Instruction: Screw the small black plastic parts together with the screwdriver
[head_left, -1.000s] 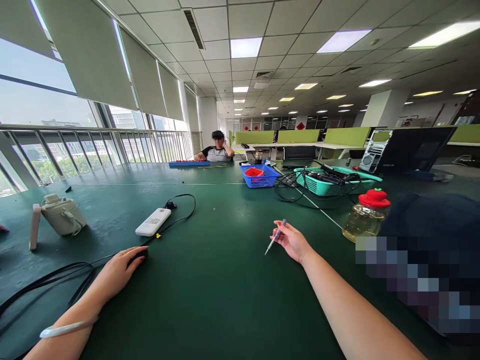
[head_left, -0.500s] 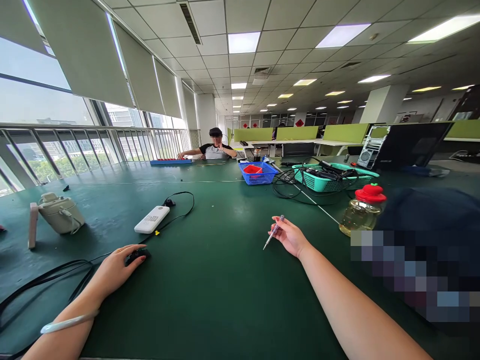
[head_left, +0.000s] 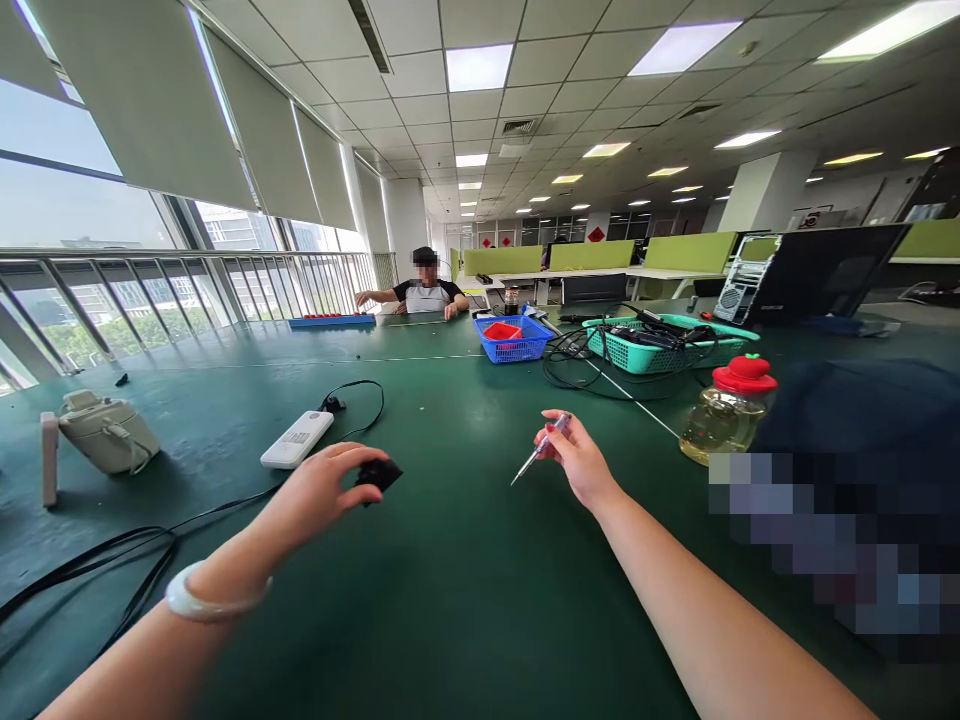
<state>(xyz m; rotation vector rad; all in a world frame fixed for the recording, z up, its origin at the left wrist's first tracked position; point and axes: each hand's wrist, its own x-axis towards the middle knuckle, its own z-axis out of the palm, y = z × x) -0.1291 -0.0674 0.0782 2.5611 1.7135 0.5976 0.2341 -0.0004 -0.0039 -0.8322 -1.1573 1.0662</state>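
Observation:
My left hand [head_left: 319,492] is closed on a small black blocky object [head_left: 384,474], pinched between thumb and fingers and lifted above the green table. Its exact kind does not show. In my right hand [head_left: 583,462] is a slim screwdriver [head_left: 534,460] with a see-through handle, its metal tip slanting down to the left. A gap of bare tabletop separates the screwdriver's tip from the black object. Just beyond my left hand lies a white, flat, rounded device [head_left: 298,440] with a black cable [head_left: 381,400] beside it.
A beige bottle [head_left: 112,432] stands at the left, above looped black cables [head_left: 154,540]. To the right are a red-lidded jar [head_left: 724,425], dark fabric [head_left: 862,410] and a teal basket [head_left: 637,355] of cables. A blue basket [head_left: 514,347] sits farther back; another person [head_left: 427,292] sits at the far end.
My left hand has risen from the table and moved right with the black object. My right hand keeps the screwdriver, whose tip has swung slightly left and up. The far person's hand has lowered.

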